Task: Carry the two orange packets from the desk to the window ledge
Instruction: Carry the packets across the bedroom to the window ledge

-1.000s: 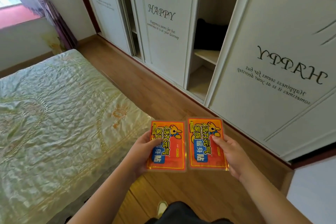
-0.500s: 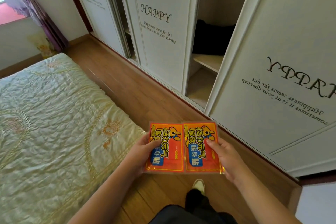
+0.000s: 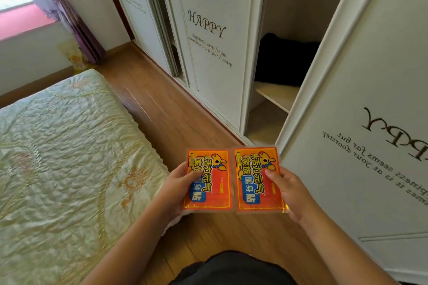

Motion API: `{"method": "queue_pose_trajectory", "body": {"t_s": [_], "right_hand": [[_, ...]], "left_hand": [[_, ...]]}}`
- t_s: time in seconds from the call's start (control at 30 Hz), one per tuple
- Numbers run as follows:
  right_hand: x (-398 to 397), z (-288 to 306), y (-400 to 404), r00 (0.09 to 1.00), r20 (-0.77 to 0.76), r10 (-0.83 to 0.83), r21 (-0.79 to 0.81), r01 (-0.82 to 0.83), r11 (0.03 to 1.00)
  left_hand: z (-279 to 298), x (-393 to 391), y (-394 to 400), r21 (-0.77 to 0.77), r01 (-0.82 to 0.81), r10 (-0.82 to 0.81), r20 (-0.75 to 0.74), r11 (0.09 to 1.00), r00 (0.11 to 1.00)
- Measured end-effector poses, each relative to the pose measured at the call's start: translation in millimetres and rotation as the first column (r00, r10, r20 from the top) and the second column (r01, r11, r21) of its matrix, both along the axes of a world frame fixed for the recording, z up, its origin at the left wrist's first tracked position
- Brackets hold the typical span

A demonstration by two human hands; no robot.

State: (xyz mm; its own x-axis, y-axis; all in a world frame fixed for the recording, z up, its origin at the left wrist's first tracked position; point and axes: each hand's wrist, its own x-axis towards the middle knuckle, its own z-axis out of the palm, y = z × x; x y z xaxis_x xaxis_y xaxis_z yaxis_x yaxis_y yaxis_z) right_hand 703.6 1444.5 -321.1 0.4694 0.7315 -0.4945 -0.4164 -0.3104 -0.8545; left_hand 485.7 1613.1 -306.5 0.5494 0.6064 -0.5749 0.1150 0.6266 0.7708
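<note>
At ten o'clock, the window ledge [image 3: 20,22] is seen as a pink strip under bright glass, and a purple curtain [image 3: 69,18] is hung just beside it, down to the floor. From nine to seven o'clock the frame is filled by a bed [image 3: 64,157] covered in a crinkled pale green quilt with orange embroidery. A strip of wooden floor [image 3: 166,109] is laid out between the bed and the wardrobe.

Low at six o'clock, the left hand [image 3: 178,186] is raised in front of the body, and the left packet [image 3: 208,180] is gripped by it: the thumb is pressed across the printed face, the other fingers are hidden beneath. The packet is held flat, face up, orange and red with yellow lettering and a blue band. Right beside it, edge to edge, the right packet [image 3: 258,179] is held the same way by the right hand [image 3: 291,192], thumb on top near its right margin, remaining fingers tucked out of sight underneath. Both packets are kept in the air over the floor, well apart from the ledge.

From twelve to three o'clock, the white wardrobe [image 3: 215,58] is seen, with "HAPPY" lettered on its doors. One section is left open, and a dark folded item [image 3: 284,60] is seen lying on its shelf. At the bottom edge, dark clothing [image 3: 234,269] is glimpsed.
</note>
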Motion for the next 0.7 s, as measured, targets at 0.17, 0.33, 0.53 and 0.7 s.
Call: {"method": "queue_pose_trajectory", "body": {"t_s": [0.17,0.33,0.53,0.7], "right_hand": [[19.1,-5.5,36.5,1.0,-0.007,0.028,-0.006,-0.028,1.0],[32.5,-8.8,84.0,0.998,0.01,0.062,-0.022,-0.062,0.998],[43.7,-5.3,165.9,0.994,0.042,0.098,-0.019,-0.097,0.995],[45.0,0.9,234.1,0.991,0.041,0.126,-0.014,-0.125,0.992]], "left_hand": [[1.5,14.1,27.1,0.011,-0.032,0.032,0.005,0.999,0.999],[-4.6,21.1,66.7,0.0,-0.062,0.062,0.018,0.998,0.998],[-11.7,26.0,135.2,0.007,-0.086,0.086,0.042,0.996,0.995],[-5.0,24.2,195.4,0.021,-0.114,0.112,0.067,0.993,0.991]]}}
